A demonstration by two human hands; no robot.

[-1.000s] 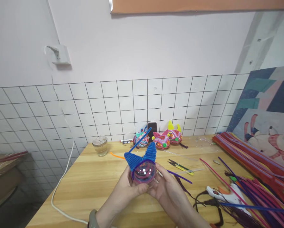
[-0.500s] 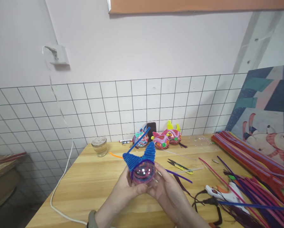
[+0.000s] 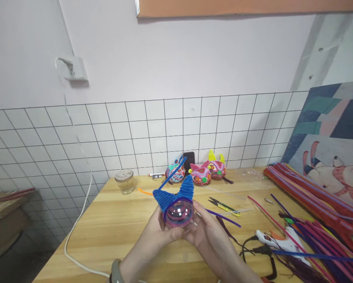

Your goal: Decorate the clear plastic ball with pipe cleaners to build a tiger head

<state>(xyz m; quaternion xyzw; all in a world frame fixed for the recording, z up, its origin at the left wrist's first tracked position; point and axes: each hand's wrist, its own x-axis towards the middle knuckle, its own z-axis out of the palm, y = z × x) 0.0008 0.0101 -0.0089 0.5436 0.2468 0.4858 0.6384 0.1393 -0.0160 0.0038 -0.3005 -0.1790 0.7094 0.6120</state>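
Observation:
Between my two hands, above the front of the wooden table, is a clear plastic ball ornament with a purple rim and two blue pipe-cleaner ears. My left hand grips its left side, thumb across the lower front. My right hand is wrapped round the right side. A loose blue pipe cleaner slants up behind the left ear. Purple pipe cleaner sticks out beyond my right hand. The ball's back is hidden.
Finished animal-faced balls and a phone stand by the tiled wall. A glass jar is at back left. Yellow thread snips, a white glue gun and pipe-cleaner bundles lie right. A white cable crosses the left edge.
The view has shifted very slightly. Both hands keep the same hold on the ball, which looks almost unmoved.

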